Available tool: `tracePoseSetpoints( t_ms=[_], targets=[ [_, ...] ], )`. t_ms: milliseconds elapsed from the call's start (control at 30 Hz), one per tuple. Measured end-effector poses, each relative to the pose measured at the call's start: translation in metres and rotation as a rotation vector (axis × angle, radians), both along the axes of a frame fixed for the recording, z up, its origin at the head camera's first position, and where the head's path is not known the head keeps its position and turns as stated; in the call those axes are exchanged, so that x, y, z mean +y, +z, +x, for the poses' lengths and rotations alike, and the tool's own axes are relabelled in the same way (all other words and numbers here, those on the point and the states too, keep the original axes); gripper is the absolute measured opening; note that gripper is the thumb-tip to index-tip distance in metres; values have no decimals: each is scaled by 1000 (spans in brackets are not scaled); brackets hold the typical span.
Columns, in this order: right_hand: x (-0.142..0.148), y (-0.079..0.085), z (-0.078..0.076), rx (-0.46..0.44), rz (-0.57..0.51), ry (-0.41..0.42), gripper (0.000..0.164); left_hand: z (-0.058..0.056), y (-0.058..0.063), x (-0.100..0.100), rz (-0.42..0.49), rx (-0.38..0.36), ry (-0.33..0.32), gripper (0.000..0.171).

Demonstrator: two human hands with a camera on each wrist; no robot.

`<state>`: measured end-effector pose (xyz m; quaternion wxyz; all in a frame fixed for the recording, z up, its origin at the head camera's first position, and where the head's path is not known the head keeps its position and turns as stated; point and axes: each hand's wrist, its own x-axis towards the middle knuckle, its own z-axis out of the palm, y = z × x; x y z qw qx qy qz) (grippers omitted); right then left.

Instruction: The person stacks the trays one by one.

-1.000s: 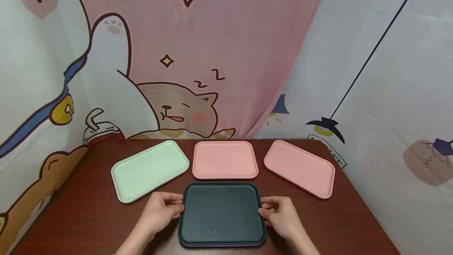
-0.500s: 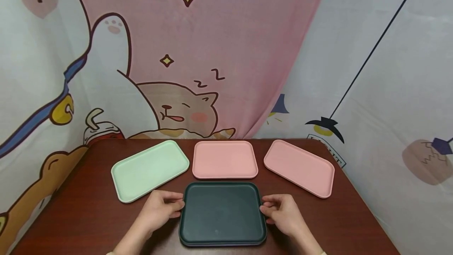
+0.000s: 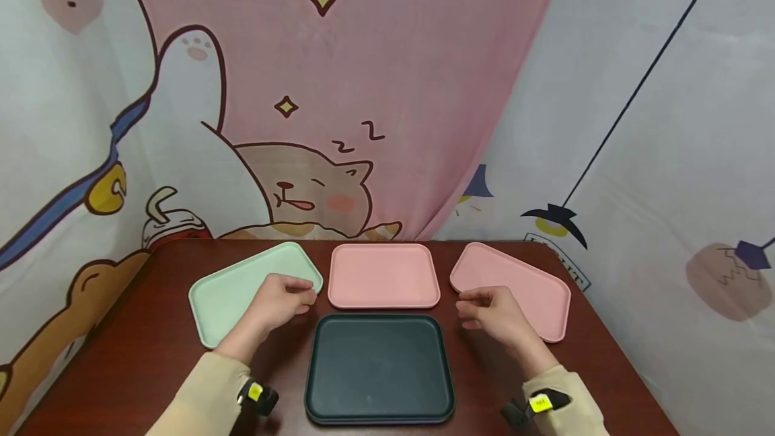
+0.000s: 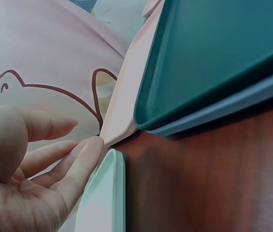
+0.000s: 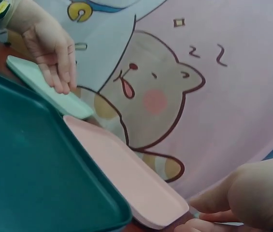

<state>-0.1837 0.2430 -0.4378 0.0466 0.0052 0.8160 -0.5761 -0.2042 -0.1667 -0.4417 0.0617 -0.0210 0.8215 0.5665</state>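
A dark green rectangular tray (image 3: pixel 380 369) lies at the front middle of the table, with a bluish-grey edge (image 4: pixel 233 101) showing beneath it in the left wrist view. Behind it sits a pink tray (image 3: pixel 384 276). A mint green tray (image 3: pixel 242 295) is angled to the left, and a second pink tray (image 3: pixel 539 295) to the right. My left hand (image 3: pixel 281 301) hovers over the mint tray's near corner, fingers loosely bent and holding nothing. Over the right pink tray's near edge, my right hand (image 3: pixel 493 311) hangs with relaxed, empty fingers.
The trays share a dark red-brown table (image 3: pixel 133 369). Behind it hangs a curtain (image 3: pixel 436 86) printed with cartoon animals. A strap with a small device (image 3: pixel 257 395) circles each sleeved wrist.
Both hands have let go of the dark green tray's sides and moved forward, away from it, toward the far trays. The sleeves have come into view. The trays stay in place.
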Motion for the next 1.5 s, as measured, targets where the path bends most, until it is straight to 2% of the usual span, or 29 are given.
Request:
tracePoseSetpoints(
  t_ms=[100, 333, 500, 600, 700, 767, 900, 967, 1000, 1033, 1133, 1233, 1333, 1433, 1467, 1500],
  targets=[
    [-3, 0, -18, 2, 32, 0, 31, -17, 0, 3, -34, 3, -6, 33],
    [-15, -6, -62, -9, 132, 6, 30, -60, -5, 15, -245, -8, -12, 38],
    [-22, -9, -86, -12, 236, 27, 33, -75, -2, 25, -378, 10, -10, 32],
    [-23, -12, -97, 7, 318, 18, 33, -82, 2, 34, -449, 6, -22, 13],
    [-25, -15, -103, 26, 370, 16, 28, -87, 6, 43, -499, -11, -41, 13],
    [-26, -17, -106, 38, 379, 18, 22, -89, 8, 48, -506, -44, -48, 9],
    [-30, -20, -111, 59, 400, 27, 10, -92, 8, 55, -499, -86, -38, 21],
    [-32, -20, -111, 74, 409, 26, 9, -95, 6, 55, -474, -117, -28, 5],
    [-34, -20, -111, 78, 410, 22, 9, -96, 4, 55, -459, -125, -20, 6],
    [-35, -20, -111, 78, 402, 13, 9, -97, 3, 54, -446, -126, -14, 16],
    [-39, -19, -109, 43, 326, -13, 16, -99, -2, 49, -393, -135, 4, 38],
    [-42, -18, -108, -10, 230, -40, 24, -99, -3, 43, -363, -115, 11, 43],
    [-44, -15, -105, -33, 144, -48, 29, -97, -3, 37, -343, -82, 30, 33],
    [-43, -11, -103, -49, 65, -60, 30, -94, -2, 32, -276, -48, 46, 4],
    [-42, -9, -103, -55, 41, -66, 30, -93, -2, 31, -233, -45, 49, 7],
    [-41, -8, -102, -60, 13, -68, 30, -92, -2, 30, -189, -43, 50, 18]
  ],
)
